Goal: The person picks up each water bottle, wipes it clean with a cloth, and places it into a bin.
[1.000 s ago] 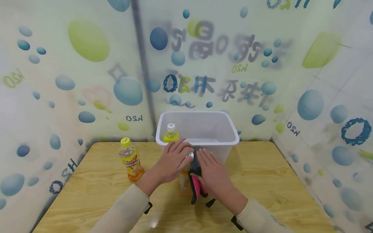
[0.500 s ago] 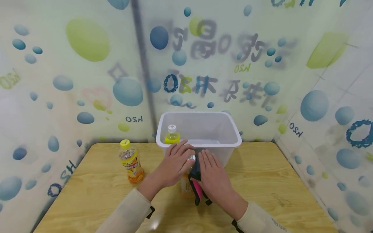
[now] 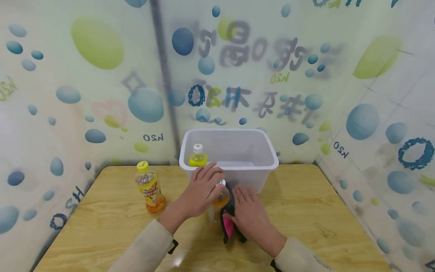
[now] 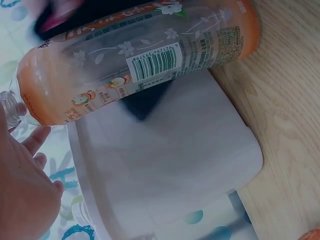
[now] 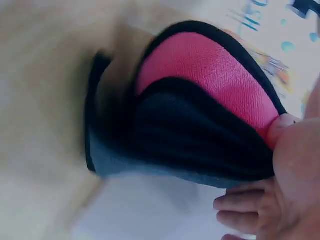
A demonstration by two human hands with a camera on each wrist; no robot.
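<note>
My left hand [image 3: 204,190] holds a drink bottle [image 4: 145,65] by its white-capped neck, in front of the bin. The bottle has orange shoulders, a printed label and a barcode; in the head view its lower part [image 3: 215,217] shows below my left hand. My right hand [image 3: 253,217] pinches a cloth [image 5: 205,65], pink on one side and dark grey on the other, with black edging. In the head view the cloth [image 3: 228,225] hangs folded along the bottle's right side. Part of it shows behind the bottle in the left wrist view.
A pale plastic bin [image 3: 251,165] stands at the back of the wooden table [image 3: 306,211], with a white-capped bottle of yellow-green drink [image 3: 198,159] inside. On the left stands a yellow-capped bottle of orange drink [image 3: 150,190]. Patterned walls [image 3: 146,56] close in the back and sides.
My right hand has slid down and toward me along the bottle with the cloth, so the orange shoulder now shows. The left hand keeps its hold at the neck.
</note>
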